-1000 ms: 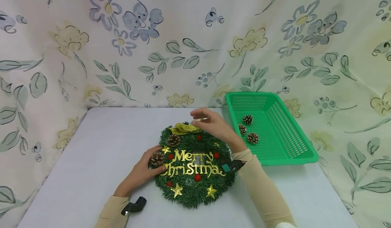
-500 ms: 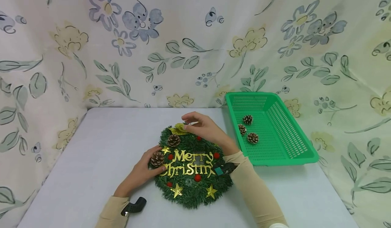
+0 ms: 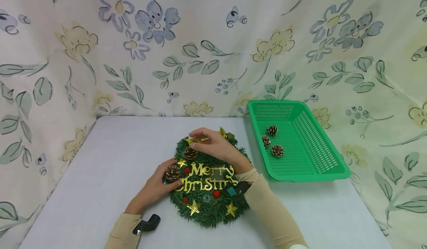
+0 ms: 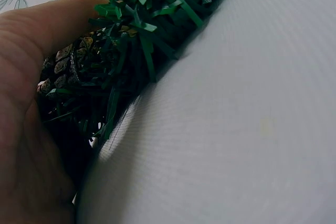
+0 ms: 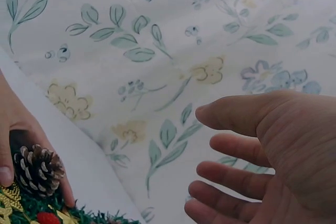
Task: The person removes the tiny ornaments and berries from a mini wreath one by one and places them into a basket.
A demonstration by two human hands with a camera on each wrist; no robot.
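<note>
Green tinsel wreath [image 3: 207, 212] with gold "Merry Christmas" lettering [image 3: 208, 184] lies on the white table. The left hand [image 3: 152, 189] grips its left edge around a pine cone [image 3: 172, 172], thumb on the front; in the left wrist view the left hand [image 4: 26, 77] holds the tinsel [image 4: 142, 30]. Over the wreath's top hovers the right hand [image 3: 218, 147], near a second pine cone [image 3: 190, 153] and partly covering the gold bow [image 3: 221, 132]. Nothing shows between the loosely bent fingers of the right hand [image 5: 252, 156] in the right wrist view.
A green basket [image 3: 301, 145] stands to the right of the wreath, with three pine cones [image 3: 277, 151] towards its left side. Floral cloth [image 3: 200, 82] hangs behind the white table [image 3: 100, 160].
Above the wreath the right hand has moved left, towards the upper pine cone, uncovering part of the gold decoration on its right. The left hand keeps its grip in the same place.
</note>
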